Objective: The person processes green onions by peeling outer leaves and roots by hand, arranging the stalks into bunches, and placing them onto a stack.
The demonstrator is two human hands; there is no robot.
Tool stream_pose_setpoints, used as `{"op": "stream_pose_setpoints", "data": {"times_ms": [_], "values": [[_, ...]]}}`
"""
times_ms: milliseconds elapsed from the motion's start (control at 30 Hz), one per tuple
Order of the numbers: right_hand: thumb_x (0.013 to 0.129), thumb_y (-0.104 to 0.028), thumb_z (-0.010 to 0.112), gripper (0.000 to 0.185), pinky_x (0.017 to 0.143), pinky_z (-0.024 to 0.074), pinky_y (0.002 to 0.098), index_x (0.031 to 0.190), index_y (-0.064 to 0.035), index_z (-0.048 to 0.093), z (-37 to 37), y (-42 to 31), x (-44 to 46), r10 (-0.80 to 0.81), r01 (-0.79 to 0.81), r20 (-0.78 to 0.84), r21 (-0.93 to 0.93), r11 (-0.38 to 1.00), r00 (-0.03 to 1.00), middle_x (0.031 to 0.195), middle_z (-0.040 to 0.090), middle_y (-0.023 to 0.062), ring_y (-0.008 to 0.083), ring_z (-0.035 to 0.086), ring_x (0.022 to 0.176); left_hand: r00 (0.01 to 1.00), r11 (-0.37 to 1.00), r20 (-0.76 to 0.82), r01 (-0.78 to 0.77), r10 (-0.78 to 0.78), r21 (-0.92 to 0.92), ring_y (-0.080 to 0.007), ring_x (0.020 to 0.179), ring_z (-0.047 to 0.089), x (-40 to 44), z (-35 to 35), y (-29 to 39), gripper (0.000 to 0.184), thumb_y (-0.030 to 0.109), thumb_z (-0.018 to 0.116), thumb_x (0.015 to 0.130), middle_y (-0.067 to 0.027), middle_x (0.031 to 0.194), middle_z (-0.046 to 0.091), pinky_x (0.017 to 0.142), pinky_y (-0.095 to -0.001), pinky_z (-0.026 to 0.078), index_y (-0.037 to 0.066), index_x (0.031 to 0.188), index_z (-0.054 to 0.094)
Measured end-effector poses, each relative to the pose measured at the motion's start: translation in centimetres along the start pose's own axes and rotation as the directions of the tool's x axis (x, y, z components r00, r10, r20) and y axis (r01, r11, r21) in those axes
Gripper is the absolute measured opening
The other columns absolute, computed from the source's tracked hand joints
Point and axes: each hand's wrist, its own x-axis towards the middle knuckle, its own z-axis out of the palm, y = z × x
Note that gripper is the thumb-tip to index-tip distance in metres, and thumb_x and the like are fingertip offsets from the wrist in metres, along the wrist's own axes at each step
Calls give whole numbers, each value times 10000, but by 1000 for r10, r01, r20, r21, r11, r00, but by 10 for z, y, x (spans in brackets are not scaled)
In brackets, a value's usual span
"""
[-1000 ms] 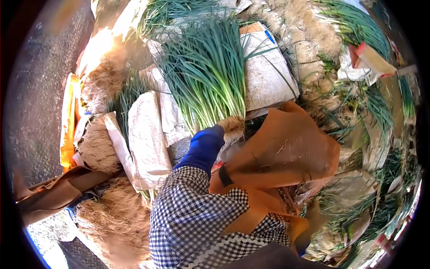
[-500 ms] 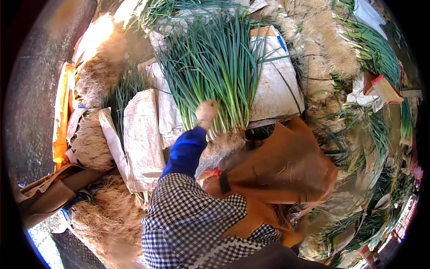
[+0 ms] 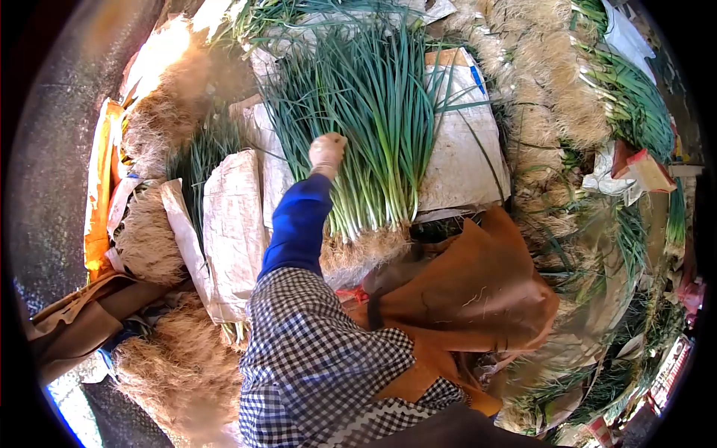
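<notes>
My left hand (image 3: 327,151), in a blue sleeve, rests at the left side of a broad bunch of spring onions (image 3: 381,160). Its fingers are curled closed against the stalks, and whatever lies inside them is hidden. The bunch has long green leaves pointing away from me and pale stems with a fringe of roots (image 3: 366,250) nearest me. Under and beside it lies white sacking (image 3: 467,142). My right hand does not show.
A brown apron-like sheet (image 3: 463,291) covers my lap at right. Folded white sacks (image 3: 233,224) stand to the left. Root-end heaps of spring onions lie at lower left (image 3: 179,366) and upper right (image 3: 553,89). An orange-wrapped bundle (image 3: 101,194) sits at far left.
My left hand has moved up and slightly left along the bunch, from the pale stems to the greener part. More of the stems and roots now shows.
</notes>
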Motion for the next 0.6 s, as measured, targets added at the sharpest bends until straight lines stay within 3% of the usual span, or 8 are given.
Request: {"op": "stream_pose_setpoints", "data": {"times_ms": [133, 267, 333, 367, 400, 433, 500, 600], "values": [[864, -194, 442, 234, 615, 414, 300, 923, -11, 575, 0, -2, 2, -17, 17, 6, 3, 1000, 1000, 801, 548, 102, 172, 512, 692, 983, 610, 22, 132, -184, -781, -79, 575, 554, -11, -77, -28, 183, 189, 639, 808, -31, 656, 604, 520, -191, 435, 13, 854, 648], [865, -194, 438, 239, 620, 418, 305, 924, -9, 577, 0, 1, 9, -47, 47, 9, 13, 999, 999, 801, 553, 110, 178, 518, 693, 1000, 252, 0, -6, 23, -968, -82, 633, 526, -47, -131, -56, 146, 152, 526, 872, -29, 734, 587, 549, -197, 405, 47, 825, 615], [866, -195, 436, 241, 623, 420, 308, 924, -9, 578, -1, 3, 12, -62, 62, 12, 16, 998, 998, 801, 555, 114, 181, 521, 693, 965, 792, 184, -38, 188, -610, -128, 706, 549, -77, -124, -109, 137, 129, 486, 878, -46, 768, 597, 608, -272, 443, 71, 786, 568], [866, -195, 435, 242, 624, 421, 309, 925, -8, 578, -2, 5, 14, -70, 70, 11, 16, 997, 997, 801, 557, 116, 183, 523, 693, 871, 882, 466, 90, 155, -462, -147, 829, 585, -112, -129, -96, 172, 151, 484, 881, -88, 853, 627, 684, -270, 471, 47, 966, 591], [866, -195, 434, 244, 625, 421, 311, 925, -8, 579, -2, 6, 16, -77, 77, 14, 19, 997, 997, 801, 558, 118, 185, 524, 693, 723, 683, 666, 394, 183, -615, -172, 913, 596, -145, -99, -131, 298, 186, 492, 870, -106, 944, 638, 757, -301, 484, 69, 1139, 547], [867, -195, 433, 245, 626, 422, 312, 925, -8, 579, -4, 8, 18, -88, 88, 12, 20, 996, 996, 801, 559, 120, 186, 526, 693, 514, 951, 828, 67, 225, -301, -192, 919, 598, -178, -94, -129, 339, 206, 507, 859, -109, 977, 631, 768, -322, 488, 97, 1180, 523], [867, -196, 431, 248, 629, 424, 315, 926, -7, 581, -10, 11, 22, -124, 124, -3, 7, 992, 992, 801, 562, 124, 190, 529, 693, 411, 858, 911, -472, 12, 202, -239, 916, 602, -191, -74, -98, 374, 245, 536, 836, -116, 1011, 622, 774, -366, 494, 145, 1196, 517], [868, -196, 428, 252, 632, 427, 319, 926, -6, 582, -36, 17, 36, -240, 237, -58, -59, 970, 969, 801, 566, 130, 194, 534, 694, 830, 852, 546, -201, -115, 484, -253, 990, 563, -133, -67, -13, 392, 199, 522, 830, -149, 1133, 543, 783, -377, 495, 125, 1213, 493]]}}
